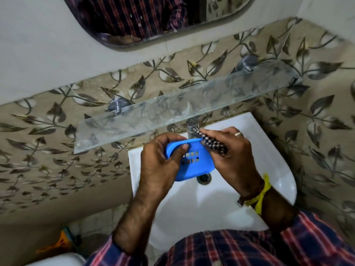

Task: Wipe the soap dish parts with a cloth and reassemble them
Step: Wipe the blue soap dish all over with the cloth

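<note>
A blue plastic soap dish (197, 166) with square drain holes is held over the white sink (272, 164). My left hand (159, 162) grips its left end, thumb across the top. Whether it is one part or two nested parts I cannot tell. My right hand (232, 156) holds a black-and-white checked cloth (209, 141) bunched in its fingers. The cloth is pressed against the dish's upper right rim.
A chrome tap (192, 124) stands just behind the hands. A glass shelf (172, 110) on two chrome brackets juts out above the sink. A mirror (153, 22) hangs higher up. The drain (204, 178) lies under the dish. An orange object (57, 244) sits on the floor at lower left.
</note>
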`<action>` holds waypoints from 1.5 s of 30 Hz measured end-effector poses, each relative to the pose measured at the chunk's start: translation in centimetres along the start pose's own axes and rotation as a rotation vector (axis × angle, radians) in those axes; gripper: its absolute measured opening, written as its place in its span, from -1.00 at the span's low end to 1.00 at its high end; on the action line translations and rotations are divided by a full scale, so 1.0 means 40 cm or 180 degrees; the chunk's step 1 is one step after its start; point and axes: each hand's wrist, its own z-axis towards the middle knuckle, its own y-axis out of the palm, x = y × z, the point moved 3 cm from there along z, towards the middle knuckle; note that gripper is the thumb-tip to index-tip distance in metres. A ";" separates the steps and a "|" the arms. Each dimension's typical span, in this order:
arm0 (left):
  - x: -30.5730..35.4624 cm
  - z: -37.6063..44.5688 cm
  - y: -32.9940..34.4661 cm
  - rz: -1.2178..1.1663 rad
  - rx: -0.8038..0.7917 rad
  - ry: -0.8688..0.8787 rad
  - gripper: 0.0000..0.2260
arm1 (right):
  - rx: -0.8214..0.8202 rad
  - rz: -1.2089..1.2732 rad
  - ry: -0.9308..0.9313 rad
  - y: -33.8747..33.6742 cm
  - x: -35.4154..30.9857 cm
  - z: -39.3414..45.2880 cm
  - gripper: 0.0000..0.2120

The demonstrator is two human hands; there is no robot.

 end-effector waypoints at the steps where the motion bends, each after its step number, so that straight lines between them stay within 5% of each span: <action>1: -0.008 -0.010 0.003 -0.0015 0.0057 0.0011 -0.85 | 0.0009 0.0100 0.0210 -0.002 0.007 -0.001 -0.58; 6: -0.034 0.014 -0.005 0.1277 -0.0221 -0.0151 -0.87 | -0.0151 -0.0263 -0.0182 0.009 -0.010 0.014 -0.52; 8: -0.023 0.012 -0.005 0.1317 0.0087 0.0176 -0.89 | 0.0078 -0.0155 -0.0090 0.015 -0.010 0.013 -0.57; 12: -0.023 -0.039 0.018 0.0463 0.0994 0.0533 -0.91 | 0.0560 0.0973 0.1467 0.034 0.012 -0.013 -0.70; 16: -0.051 -0.045 0.045 -0.0148 0.1486 0.0446 -0.83 | 0.0679 0.1720 0.2401 0.077 0.005 -0.044 -0.70; 20: -0.047 -0.054 0.069 0.0170 0.1041 0.0505 -0.89 | 0.1046 0.1668 0.2698 0.061 0.023 -0.027 -0.73; 23: -0.030 -0.059 0.078 0.1718 0.0604 0.1135 -0.50 | 0.0951 0.1160 0.2248 0.035 0.011 -0.002 -0.69; 25: -0.020 -0.058 0.095 0.1990 0.0275 0.0853 -0.40 | 0.0867 0.0991 0.2046 0.031 -0.001 0.002 -0.66; 30: -0.045 -0.033 0.107 0.0903 -0.0057 -0.0166 -0.11 | 0.0663 0.1386 0.1763 0.035 -0.043 -0.027 -0.65; 35: -0.074 -0.045 0.123 -0.1309 -0.0685 -0.0914 -0.39 | 0.0414 0.1743 0.1366 0.032 -0.072 -0.033 -0.66; 39: -0.114 -0.032 0.081 -0.2116 -0.0719 -0.1304 -0.37 | 0.0784 0.1104 0.1449 -0.030 -0.040 -0.007 -0.73; 45: -0.145 -0.033 0.106 -0.2629 -0.0970 -0.1617 -0.37 | -0.0386 -0.0580 -0.0048 -0.002 -0.106 0.021 -0.70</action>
